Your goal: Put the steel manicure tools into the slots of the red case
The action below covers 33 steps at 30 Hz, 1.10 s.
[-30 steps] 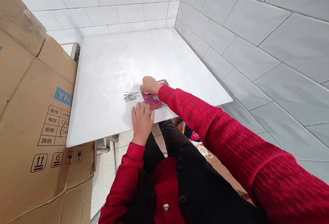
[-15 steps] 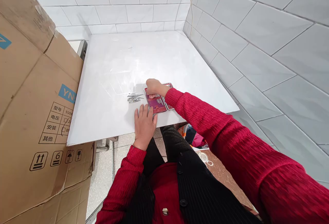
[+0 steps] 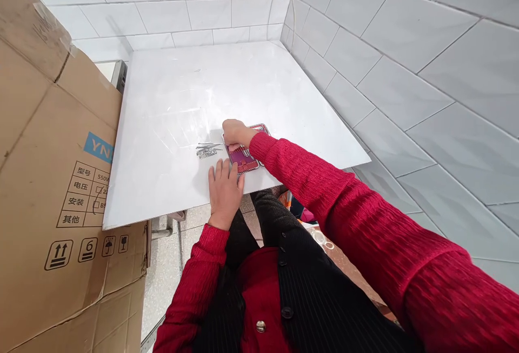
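Note:
An open manicure-set case (image 3: 248, 166) with a red and purple lining lies near the front edge of the white board. Slim silver tools sit in a row inside it. My right hand (image 3: 234, 132) is bent over the case's left half, its fingers closed; whatever they pinch is hidden beneath them. My right sleeve covers much of the case's other half. My left hand (image 3: 225, 188) rests flat on the board with fingers apart, the fingertips at the case's lower left corner. Left of the case lies a small pile of thin metal tools (image 3: 207, 151).
The white board (image 3: 162, 99) reaches back to tiled walls (image 3: 211, 13) behind and on the right. A large cardboard box (image 3: 36, 142) stands close along its left side. A thin cable (image 3: 292, 1) hangs in the back corner. Below the front edge are my legs.
The whole view has shifted slightly, with the board sitting a little higher and further left. My right hand is slightly further left over the case. My left hand keeps its place beside it.

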Each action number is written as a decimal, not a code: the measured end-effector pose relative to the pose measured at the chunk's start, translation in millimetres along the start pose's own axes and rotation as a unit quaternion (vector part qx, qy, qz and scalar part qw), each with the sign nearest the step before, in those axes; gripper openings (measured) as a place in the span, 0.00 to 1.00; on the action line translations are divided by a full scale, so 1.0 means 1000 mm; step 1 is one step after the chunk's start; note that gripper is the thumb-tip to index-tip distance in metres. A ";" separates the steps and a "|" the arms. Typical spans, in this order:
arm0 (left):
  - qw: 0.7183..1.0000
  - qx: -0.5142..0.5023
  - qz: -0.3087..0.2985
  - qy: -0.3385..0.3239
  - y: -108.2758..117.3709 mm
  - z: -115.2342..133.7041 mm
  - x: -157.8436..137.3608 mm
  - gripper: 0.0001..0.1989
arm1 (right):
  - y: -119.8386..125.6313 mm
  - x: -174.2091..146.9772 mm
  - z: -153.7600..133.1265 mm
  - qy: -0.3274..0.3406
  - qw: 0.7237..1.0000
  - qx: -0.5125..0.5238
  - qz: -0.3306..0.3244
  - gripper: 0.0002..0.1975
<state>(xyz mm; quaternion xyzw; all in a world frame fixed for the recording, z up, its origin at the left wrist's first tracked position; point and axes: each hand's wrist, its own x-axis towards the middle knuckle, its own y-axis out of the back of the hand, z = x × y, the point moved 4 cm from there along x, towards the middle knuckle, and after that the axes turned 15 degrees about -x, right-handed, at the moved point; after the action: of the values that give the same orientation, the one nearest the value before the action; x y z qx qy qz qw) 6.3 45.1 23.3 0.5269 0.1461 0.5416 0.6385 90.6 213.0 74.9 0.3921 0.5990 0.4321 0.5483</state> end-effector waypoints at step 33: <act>1.000 0.011 0.005 0.005 0.006 0.001 -0.002 0.19 | 0.008 -0.029 0.023 0.044 0.985 -0.059 0.154 0.10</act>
<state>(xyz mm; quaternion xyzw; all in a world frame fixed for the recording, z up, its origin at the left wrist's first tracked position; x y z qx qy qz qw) 2.7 42.0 28.2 0.5321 0.1527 0.5458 0.6290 116.4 190.1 91.1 0.4273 0.5283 0.5628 0.4708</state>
